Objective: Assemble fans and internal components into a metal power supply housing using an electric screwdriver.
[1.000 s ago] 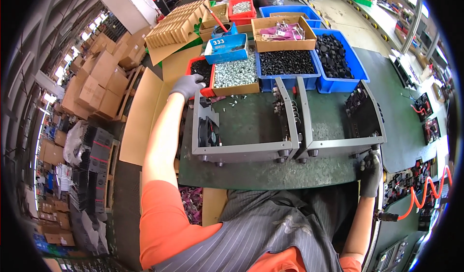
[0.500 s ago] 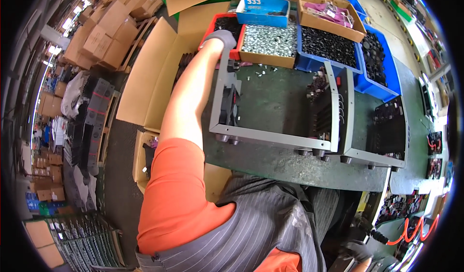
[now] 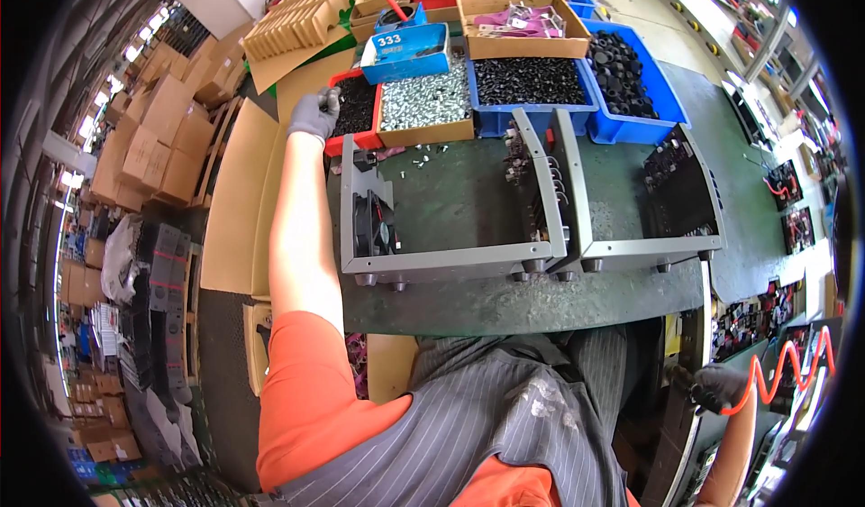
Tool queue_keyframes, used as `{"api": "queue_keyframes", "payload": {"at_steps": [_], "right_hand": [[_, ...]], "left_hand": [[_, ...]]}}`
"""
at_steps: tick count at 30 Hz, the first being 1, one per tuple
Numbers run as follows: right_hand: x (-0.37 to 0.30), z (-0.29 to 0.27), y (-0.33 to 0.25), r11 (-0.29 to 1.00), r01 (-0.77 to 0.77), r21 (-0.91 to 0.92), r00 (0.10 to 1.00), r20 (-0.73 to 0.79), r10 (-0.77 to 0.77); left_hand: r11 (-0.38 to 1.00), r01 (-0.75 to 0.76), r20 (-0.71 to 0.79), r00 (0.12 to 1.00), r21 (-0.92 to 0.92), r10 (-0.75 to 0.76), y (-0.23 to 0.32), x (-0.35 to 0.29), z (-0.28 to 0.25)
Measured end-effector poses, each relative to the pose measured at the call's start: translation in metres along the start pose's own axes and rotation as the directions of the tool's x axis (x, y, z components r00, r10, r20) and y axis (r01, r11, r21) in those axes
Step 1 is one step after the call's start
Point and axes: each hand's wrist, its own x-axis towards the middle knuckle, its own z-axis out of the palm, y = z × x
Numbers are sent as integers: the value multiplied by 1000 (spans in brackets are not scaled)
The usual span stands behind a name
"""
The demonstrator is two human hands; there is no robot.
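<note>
My left hand [image 3: 315,116], in a grey glove, is at the left side of a red bin [image 3: 368,137] of small black parts. Its fingers are curled together; whatever they pinch is too small to make out. Far to the right and low, my right hand [image 3: 723,388], in a dark glove, closes round a black tool [image 3: 685,384] at the end of a red coiled hose [image 3: 773,372]. Two grey metal frames stand side by side on the dark green bench. The left frame [image 3: 450,262] has a black fan [image 3: 374,225] inside; the right frame [image 3: 649,249] holds a dark board [image 3: 669,172].
Beside the red bin, a cardboard tray [image 3: 425,101] holds shiny metal pieces. Blue bins [image 3: 532,121] of black parts stand right of it. A small blue box [image 3: 405,56] rests on top. An open carton [image 3: 239,200] stands left of the bench [image 3: 432,307].
My left hand has lifted out from the red bin's near edge to its left side, fingers now curled. My right hand has risen to the tool on the hose. The view has shifted.
</note>
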Motion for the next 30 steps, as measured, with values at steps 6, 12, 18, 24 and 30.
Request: {"api": "queue_keyframes", "payload": {"at_steps": [6, 12, 18, 24, 30], "right_hand": [[27, 19, -68, 810, -421, 408, 902, 284, 326], [26, 24, -30, 777, -377, 503, 926, 210, 313], [20, 22, -41, 815, -418, 402, 908, 195, 370], [-40, -1, -77, 943, -235, -237, 965, 56, 255], [-73, 34, -88, 963, 179, -200, 954, -205, -219]], "left_hand": [[989, -66, 15, 998, -130, 69, 2, -19, 4], [936, 312, 506, 841, -163, -192, 33, -91, 55], [968, 170, 756, 605, 184, -249, 3, -235, 137], [786, 82, 604, 593, 612, -532, -114, -374, 123], [656, 617, 474, 463, 435, -749, -241, -379, 75]]}}
